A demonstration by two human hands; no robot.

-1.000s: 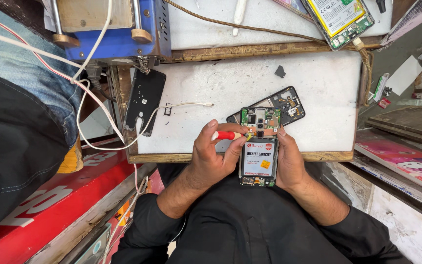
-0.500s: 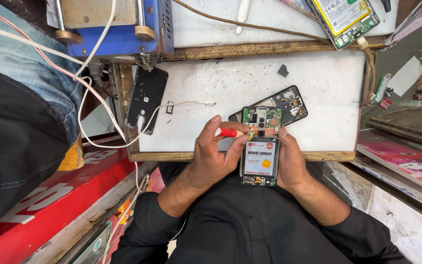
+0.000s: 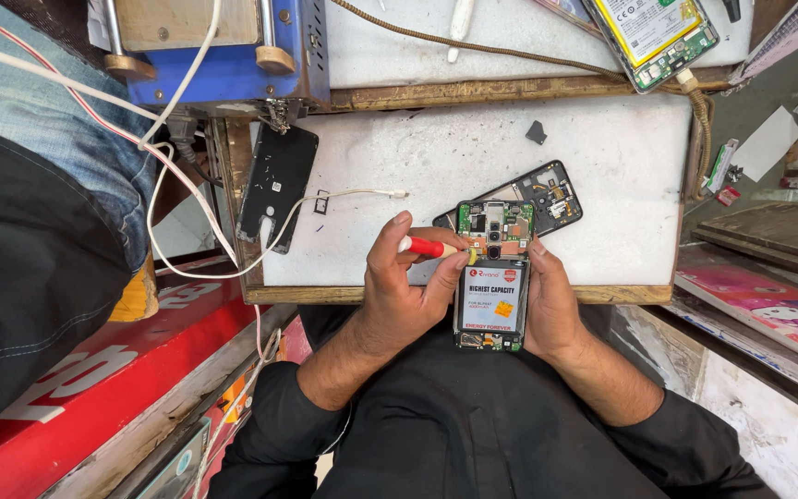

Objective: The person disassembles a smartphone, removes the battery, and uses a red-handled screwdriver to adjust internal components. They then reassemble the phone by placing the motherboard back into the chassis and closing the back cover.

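Opened phone point(image 3: 491, 277), back cover off, battery and green circuit board exposed; lies lengthwise at the near edge of the white work surface point(image 3: 602, 166), its lower end overhanging toward the person's lap. Right hand point(image 3: 551, 300) cups the phone's right side, thumb along the edge, fingers underneath: clenched on the phone. Left hand point(image 3: 404, 282) pinches a red-handled screwdriver point(image 3: 431, 248), tip laid across to the circuit board just above the battery; grip closed on the tool

Just behind the phone, touching or nearly so, a black phone frame point(image 3: 547, 189) lies tilted on the surface. A small dark chip point(image 3: 536, 132) sits farther back. A white cable point(image 3: 325, 199) runs leftward to a black back cover point(image 3: 277, 185) at the surface's left edge. Beyond, a blue machine point(image 3: 233, 65) on the upper bench; another opened phone point(image 3: 653, 32) at top right. Another person's jeans-clad leg point(image 3: 39, 120) at far left
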